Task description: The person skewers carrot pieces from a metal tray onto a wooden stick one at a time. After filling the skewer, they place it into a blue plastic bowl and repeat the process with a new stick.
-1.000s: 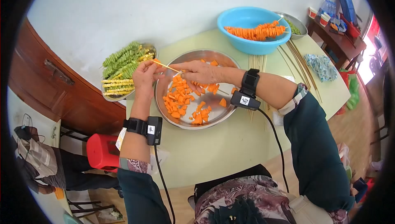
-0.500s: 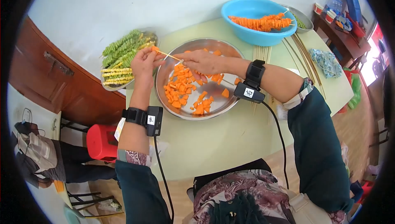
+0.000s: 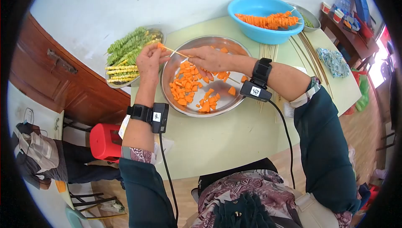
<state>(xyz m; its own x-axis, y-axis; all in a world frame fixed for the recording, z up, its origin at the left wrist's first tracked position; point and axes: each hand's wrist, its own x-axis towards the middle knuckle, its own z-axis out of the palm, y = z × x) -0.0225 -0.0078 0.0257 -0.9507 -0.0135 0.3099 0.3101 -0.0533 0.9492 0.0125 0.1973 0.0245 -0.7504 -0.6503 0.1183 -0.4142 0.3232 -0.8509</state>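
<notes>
A thin wooden skewer [image 3: 176,52] spans the space between my hands, above the left rim of a steel basin [image 3: 197,113]. My left hand [image 3: 149,61] pinches an orange piece [image 3: 161,46] at the skewer's left end. Closed round the skewer's other end is my right hand [image 3: 209,59], over the basin. Cut orange pieces [image 3: 184,86] lie in the basin, mostly on its left side. Part of the basin's far side is hidden under my right hand and forearm.
Left of the basin, a tray holds green and yellow skewered vegetables [image 3: 125,52]. A blue basin [image 3: 264,35] with orange skewers stands at the back right, near bare sticks [image 3: 312,58] and a crumpled cloth [image 3: 333,62]. A person [image 3: 54,154] is at far left by a red stool [image 3: 100,142].
The whole view has shifted slightly. Both hands keep their hold on the skewer and orange piece, with little change in their position relative to the basin.
</notes>
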